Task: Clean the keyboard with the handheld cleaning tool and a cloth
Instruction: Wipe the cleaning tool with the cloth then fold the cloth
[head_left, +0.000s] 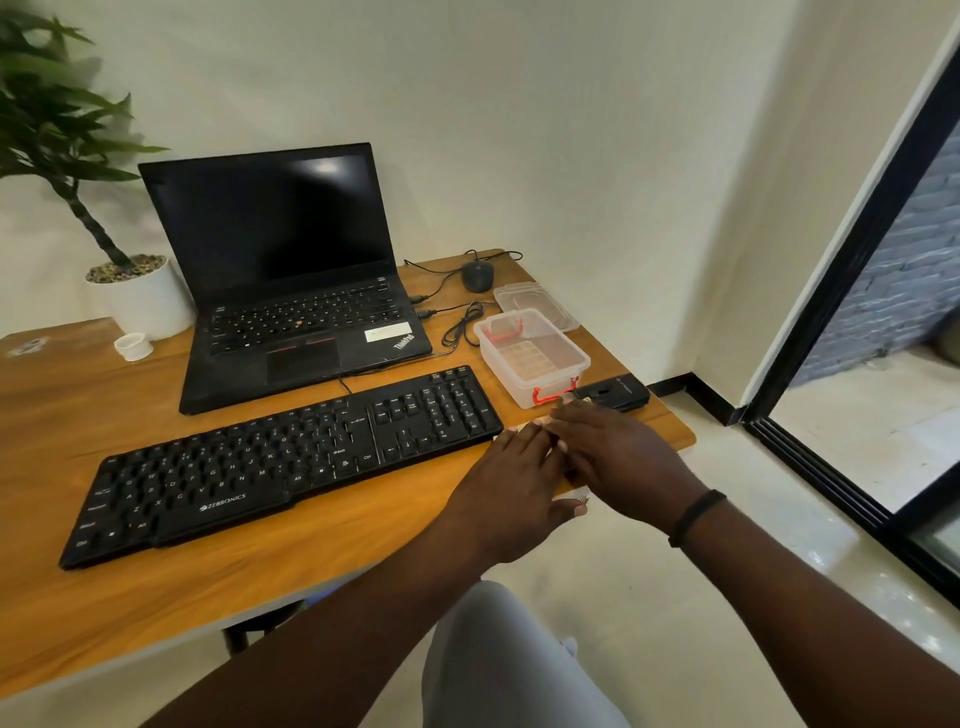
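Observation:
The black Zebronics keyboard (291, 457) lies slanted across the wooden table (363, 540), in front of the laptop. Just right of it, at the table's right edge, my left hand (514, 467) and my right hand (613, 452) lie flat side by side with straight fingers. They press on a pale cloth (570, 491) that they hide almost entirely. A black handheld tool (618, 392), bristles at its left end, sits just beyond my right fingertips at the table corner. Neither hand touches the keyboard.
A clear plastic box with red latches (530, 358) stands behind my hands, its lid (535, 304) further back beside a black mouse (477, 275) and coiled cables. An open black laptop (291, 291), a white plant pot (140, 301) and a small white cup (133, 346) fill the back left.

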